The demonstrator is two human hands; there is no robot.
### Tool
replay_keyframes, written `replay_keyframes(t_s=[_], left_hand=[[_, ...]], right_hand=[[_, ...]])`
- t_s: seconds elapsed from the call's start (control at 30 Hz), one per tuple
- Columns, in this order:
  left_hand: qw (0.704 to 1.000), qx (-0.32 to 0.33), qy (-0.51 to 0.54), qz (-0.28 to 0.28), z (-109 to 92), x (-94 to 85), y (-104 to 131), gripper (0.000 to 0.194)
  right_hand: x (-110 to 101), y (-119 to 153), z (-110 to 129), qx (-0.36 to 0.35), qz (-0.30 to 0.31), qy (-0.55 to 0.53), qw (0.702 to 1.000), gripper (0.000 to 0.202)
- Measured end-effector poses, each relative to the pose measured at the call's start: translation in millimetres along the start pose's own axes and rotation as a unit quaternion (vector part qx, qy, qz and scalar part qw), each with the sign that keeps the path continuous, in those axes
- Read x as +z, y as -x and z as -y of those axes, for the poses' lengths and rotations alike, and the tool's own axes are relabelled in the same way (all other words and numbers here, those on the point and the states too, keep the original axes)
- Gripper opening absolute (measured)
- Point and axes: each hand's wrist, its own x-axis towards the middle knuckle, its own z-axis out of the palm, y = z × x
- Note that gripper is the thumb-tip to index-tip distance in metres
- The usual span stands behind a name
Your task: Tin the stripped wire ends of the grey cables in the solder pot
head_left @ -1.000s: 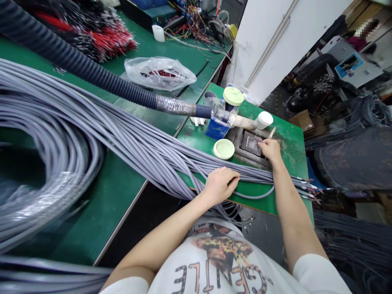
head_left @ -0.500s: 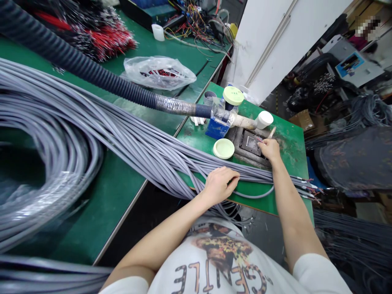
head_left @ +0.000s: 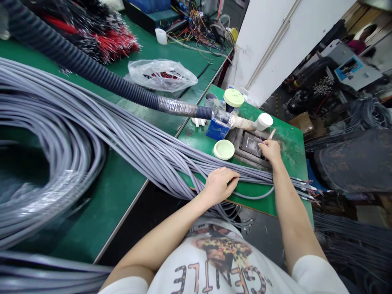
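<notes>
My right hand [head_left: 270, 150] is closed around the end of a grey cable, its thin wires [head_left: 260, 141] pointing over the square metal pot [head_left: 251, 143]. That cable loops back below my right forearm. My left hand [head_left: 221, 183] rests on the bundle of grey cables [head_left: 171, 157], fingers bent together; what lies under them is hidden. Left of the pot is a pale green open dish [head_left: 223, 150]. A white nozzle [head_left: 243, 122] on a ribbed dark hose [head_left: 122, 83] ends just behind the pot.
Behind the pot stand a blue box [head_left: 217, 129], a jar with a yellow-green lid [head_left: 233, 98] and a white cup [head_left: 263, 121]. A plastic bag [head_left: 162, 75] lies on the left table. Stripped cable ends [head_left: 309, 190] stick out past my right forearm.
The view has shifted very slightly. Both hands keep almost the same place and grip.
</notes>
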Motion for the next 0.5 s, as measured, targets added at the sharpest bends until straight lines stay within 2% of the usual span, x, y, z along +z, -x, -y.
replay_keyframes(t_s=[0.17,0.37,0.5], left_hand=[[1.0,0.004,0.005,-0.005,0,0.3,0,0.016],[1.0,0.004,0.005,-0.003,0,-1.0,0,0.015],[1.0,0.005,0.0,-0.001,1,-0.4,0,0.014]], right_hand=[[-23,17,10,-0.027,-0.031,-0.059,0.997,0.03],[-61,62,36,-0.079,-0.063,-0.22,0.97,0.03],[-78,87,48,-0.077,-0.066,-0.269,0.958,0.028]])
